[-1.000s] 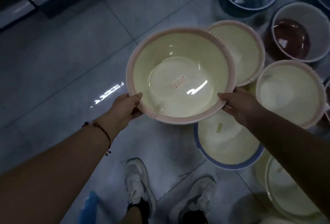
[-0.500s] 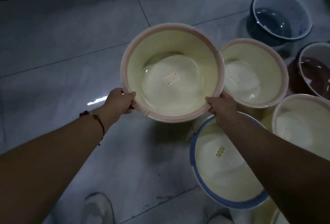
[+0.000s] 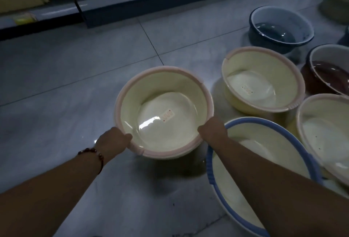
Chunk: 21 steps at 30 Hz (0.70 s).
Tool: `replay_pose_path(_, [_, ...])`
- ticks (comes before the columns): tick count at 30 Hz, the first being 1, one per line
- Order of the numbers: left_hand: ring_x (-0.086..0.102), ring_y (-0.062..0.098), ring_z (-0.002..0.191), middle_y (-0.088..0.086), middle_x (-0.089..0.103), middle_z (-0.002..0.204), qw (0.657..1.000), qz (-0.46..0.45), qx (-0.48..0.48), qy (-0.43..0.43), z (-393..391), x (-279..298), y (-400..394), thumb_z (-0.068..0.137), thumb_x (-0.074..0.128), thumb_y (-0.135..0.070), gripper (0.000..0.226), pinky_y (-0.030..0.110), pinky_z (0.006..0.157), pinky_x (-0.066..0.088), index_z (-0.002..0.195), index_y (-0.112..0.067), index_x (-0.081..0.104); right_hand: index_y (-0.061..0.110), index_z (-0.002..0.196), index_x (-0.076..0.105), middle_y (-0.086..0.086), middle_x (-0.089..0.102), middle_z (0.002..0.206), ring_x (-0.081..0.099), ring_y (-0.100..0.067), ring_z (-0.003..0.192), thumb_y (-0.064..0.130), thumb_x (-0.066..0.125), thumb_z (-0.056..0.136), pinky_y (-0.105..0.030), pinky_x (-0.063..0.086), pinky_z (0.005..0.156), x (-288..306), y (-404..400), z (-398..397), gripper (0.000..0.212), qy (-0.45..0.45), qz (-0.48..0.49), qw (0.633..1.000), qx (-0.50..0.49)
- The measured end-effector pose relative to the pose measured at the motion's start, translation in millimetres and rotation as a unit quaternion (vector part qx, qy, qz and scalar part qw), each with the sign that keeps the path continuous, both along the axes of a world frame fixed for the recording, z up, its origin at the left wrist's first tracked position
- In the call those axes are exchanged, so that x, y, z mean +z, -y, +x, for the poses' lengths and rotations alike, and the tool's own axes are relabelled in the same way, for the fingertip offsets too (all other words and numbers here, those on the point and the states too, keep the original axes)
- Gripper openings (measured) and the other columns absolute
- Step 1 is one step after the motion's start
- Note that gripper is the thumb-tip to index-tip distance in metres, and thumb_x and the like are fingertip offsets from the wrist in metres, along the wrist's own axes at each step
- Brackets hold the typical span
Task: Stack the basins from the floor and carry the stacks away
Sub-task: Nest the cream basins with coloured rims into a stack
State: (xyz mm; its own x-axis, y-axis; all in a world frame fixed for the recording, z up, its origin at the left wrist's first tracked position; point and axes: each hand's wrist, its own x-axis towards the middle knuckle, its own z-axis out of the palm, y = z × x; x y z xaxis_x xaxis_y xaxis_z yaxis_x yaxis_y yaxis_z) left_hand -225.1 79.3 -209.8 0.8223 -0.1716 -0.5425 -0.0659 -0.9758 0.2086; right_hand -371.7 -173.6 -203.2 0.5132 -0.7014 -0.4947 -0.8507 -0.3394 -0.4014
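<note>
Gripping opposite sides of the rim, the left hand [image 3: 113,140] and right hand [image 3: 213,131] hold 1 cream round plastic basin with a pink rim [image 3: 164,112] over the grey tiled floor [image 3: 75,85], beside a blue-rimmed cream basin [image 3: 264,129].

Basin count: three cream basins with pink rims [image 3: 164,112] [image 3: 262,80] [image 3: 324,134], one blue-rimmed [image 3: 264,172], one dark blue [image 3: 280,28], one maroon [image 3: 328,70].

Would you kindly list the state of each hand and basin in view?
Left hand: grips held basin's rim.
Right hand: grips rim opposite.
Held basin: upright, empty.
Blue-rimmed basin: on floor, empty.
Dark blue basin: on floor, upright.
</note>
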Motion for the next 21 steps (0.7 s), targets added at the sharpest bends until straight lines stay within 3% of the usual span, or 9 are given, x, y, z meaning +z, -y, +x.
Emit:
replay_pose_path(2, [0.063, 0.026, 0.089, 0.011, 0.067, 0.102, 0.999, 0.03, -0.037, -0.025, -2, 0, -15, 0.092, 0.054, -0.042, 0.033, 0.032, 0.077, 0.052, 0.099, -0.011, 0.063, 0.006, 0.115, 0.057, -0.009, 0.062, 0.107, 0.062, -0.022, 0.1, 0.023, 0.061, 0.094, -0.032, 0.054, 0.09, 8, -6, -7, 0.027, -0.062, -0.008, 0.995, 0.078])
replay_pose_path(5, [0.06, 0.022, 0.113, 0.006, 0.063, 0.126, 0.977, 0.134, -0.159, -0.038, -11, 19, -33, 0.097, 0.044, -0.056, 0.05, 0.033, 0.095, 0.048, 0.122, -0.016, 0.06, 0.011, 0.116, 0.056, -0.007, 0.062, 0.113, 0.062, -0.023, 0.104, 0.033, 0.066, 0.089, -0.037, 0.053, 0.093, 30, -12, -17, 0.036, -0.133, 0.001, 0.971, 0.199])
replay_pose_path(8, [0.059, 0.02, 0.115, 0.001, 0.06, 0.129, 0.942, 0.19, -0.271, 0.053, -14, 60, -33, 0.096, 0.039, -0.063, 0.057, 0.034, 0.095, 0.048, 0.134, -0.021, 0.048, 0.022, 0.121, 0.051, -0.003, 0.063, 0.113, 0.062, -0.024, 0.099, 0.05, 0.067, 0.076, -0.045, 0.054, 0.087, 55, -6, -25, 0.055, -0.126, -0.061, 0.951, 0.276])
replay_pose_path(11, [0.059, 0.025, 0.114, 0.004, 0.051, 0.139, 0.923, 0.133, -0.333, 0.14, -27, 110, -30, 0.094, 0.041, -0.062, 0.064, 0.037, 0.092, 0.049, 0.147, -0.027, 0.032, 0.023, 0.142, 0.035, -0.006, 0.052, 0.131, 0.05, -0.031, 0.123, 0.053, 0.06, 0.083, -0.049, 0.043, 0.103, 112, -11, -46, 0.071, -0.081, -0.165, 0.929, 0.321])
replay_pose_path(14, [0.051, 0.028, 0.125, 0.007, 0.032, 0.156, 0.909, 0.08, -0.366, 0.181, -57, 159, -24, 0.093, 0.041, -0.064, 0.073, 0.04, 0.098, 0.046, 0.154, -0.029, 0.021, 0.023, 0.148, 0.027, -0.011, 0.038, 0.149, 0.037, -0.034, 0.137, 0.057, 0.054, 0.088, -0.051, 0.032, 0.112, 154, -23, -78, 0.074, -0.071, -0.211, 0.916, 0.333])
replay_pose_path(21, [0.032, 0.028, 0.143, 0.01, 0.015, 0.164, 0.933, -0.084, -0.33, 0.117, -181, 227, -19, 0.094, 0.046, -0.06, 0.076, 0.041, 0.11, 0.033, 0.157, -0.031, 0.013, 0.024, 0.152, 0.024, -0.007, 0.027, 0.158, 0.025, -0.033, 0.145, 0.054, 0.048, 0.093, -0.051, 0.024, 0.117, 174, -59, -164, 0.071, -0.067, -0.196, 0.928, 0.31])
